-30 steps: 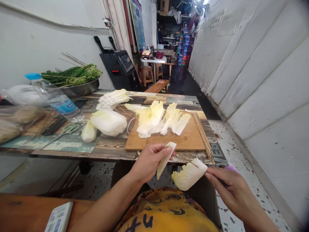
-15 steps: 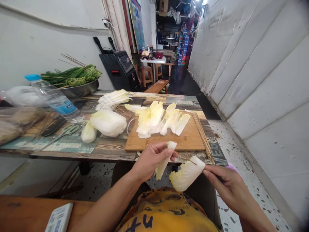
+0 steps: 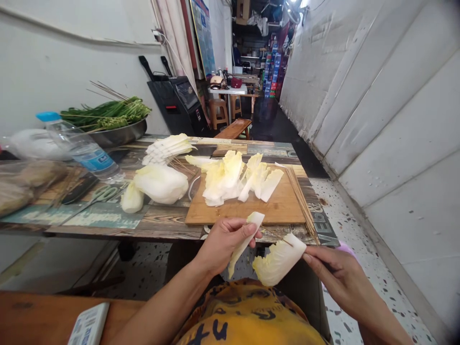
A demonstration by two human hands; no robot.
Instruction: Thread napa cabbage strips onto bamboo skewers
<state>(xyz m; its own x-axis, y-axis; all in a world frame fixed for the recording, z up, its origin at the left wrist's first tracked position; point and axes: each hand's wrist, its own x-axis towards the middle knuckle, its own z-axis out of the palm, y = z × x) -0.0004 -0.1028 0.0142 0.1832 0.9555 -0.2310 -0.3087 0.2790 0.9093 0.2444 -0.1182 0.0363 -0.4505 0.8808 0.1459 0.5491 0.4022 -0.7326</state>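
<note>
My left hand (image 3: 230, 242) pinches a narrow strip of napa cabbage leaf (image 3: 247, 241) between thumb and fingers, just off the front edge of the table. My right hand (image 3: 336, 278) is closed at the corner of a wider cabbage leaf (image 3: 278, 262), where its fingers grip a bamboo skewer. That thin skewer (image 3: 287, 243) runs through the wider leaf and points left at the strip; whether its tip touches the strip, I cannot tell. Beyond my hands, more cut cabbage leaves (image 3: 224, 177) lie on a wooden cutting board (image 3: 244, 215).
Loose bamboo skewers (image 3: 302, 203) lie along the board's right side. To the left are a cabbage head (image 3: 161, 183), stacked cabbage pieces (image 3: 168, 148), scissors (image 3: 104, 192), a knife (image 3: 79, 189), a water bottle (image 3: 91, 155) and a metal bowl (image 3: 122, 134) of skewered greens.
The strip in my left hand has turned and tilted, its lower end swinging slightly left and its top right. My right hand, with the skewered leaf, is nearly still.
</note>
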